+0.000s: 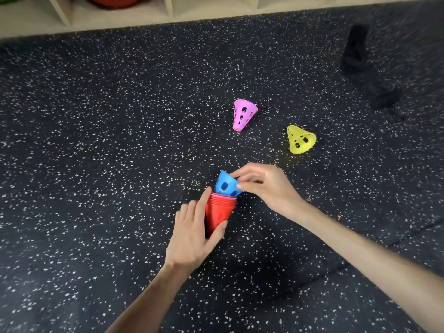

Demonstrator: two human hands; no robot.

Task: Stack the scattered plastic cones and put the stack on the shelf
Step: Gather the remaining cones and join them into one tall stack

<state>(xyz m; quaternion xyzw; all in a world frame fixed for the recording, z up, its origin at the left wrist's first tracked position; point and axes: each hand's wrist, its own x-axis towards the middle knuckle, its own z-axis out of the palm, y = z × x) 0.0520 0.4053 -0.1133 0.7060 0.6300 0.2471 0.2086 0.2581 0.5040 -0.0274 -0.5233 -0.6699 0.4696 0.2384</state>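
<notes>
My left hand [192, 239] grips a stack of red cones [217, 212], narrow end pointing toward me and rims facing away. My right hand [264, 186] pinches a blue cone [224, 186] with holes in its wall; its lower part sits partly inside the mouth of the red stack. A pink cone [243, 115] lies on its side on the floor farther away. To its right, a yellow cone [300, 139] also lies tipped on the floor. The shelf [168, 10] runs along the top edge of the view.
The floor is dark speckled rubber matting with seams at lower right. A black object [355, 49] and another dark shape [384, 98] lie at upper right. A red round item [113, 0] sits in a shelf compartment.
</notes>
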